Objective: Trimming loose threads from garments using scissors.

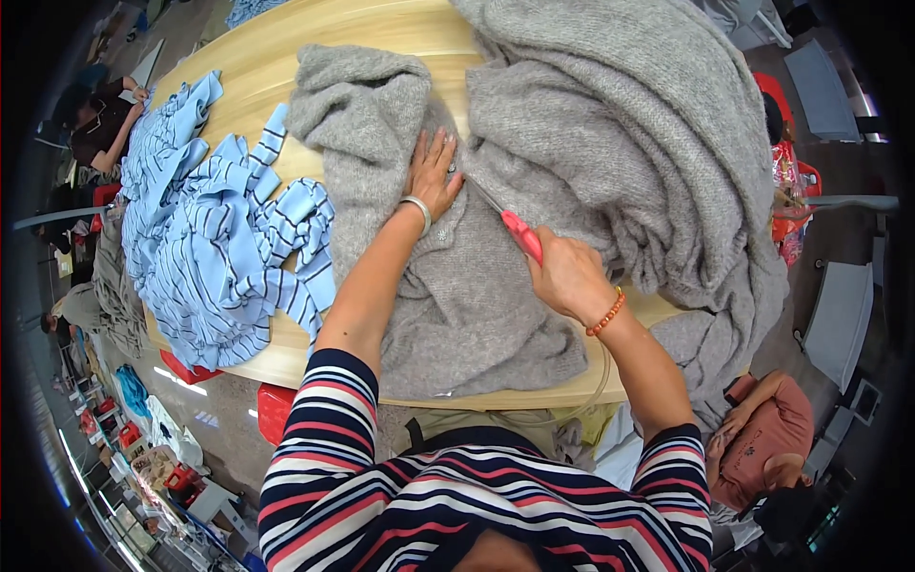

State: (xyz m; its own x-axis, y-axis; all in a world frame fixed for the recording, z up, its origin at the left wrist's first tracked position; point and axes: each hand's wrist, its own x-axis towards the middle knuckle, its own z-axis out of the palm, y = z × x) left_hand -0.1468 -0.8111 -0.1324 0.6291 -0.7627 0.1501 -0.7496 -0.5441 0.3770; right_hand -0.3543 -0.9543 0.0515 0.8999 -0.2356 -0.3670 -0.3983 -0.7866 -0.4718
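Observation:
A grey knit garment (477,305) lies spread on the wooden table in front of me. My left hand (434,176) rests flat on its upper part, fingers stretched out. Wrapped in my right hand (572,276) is a red-handled tool (522,235) with a thin, pointed metal end. That end reaches up and left to the knit, close to my left fingers. Its exact contact point is too small to make out. A large heap of grey knit fabric (658,143) bunches just right of both hands.
Blue striped garments (205,238) are piled at the left of the wooden table (253,48). A thin clear hose (602,377) hangs near my right forearm. Red stools (274,412) stand by the near edge. One person (772,434) sits at lower right, another (100,124) at far left.

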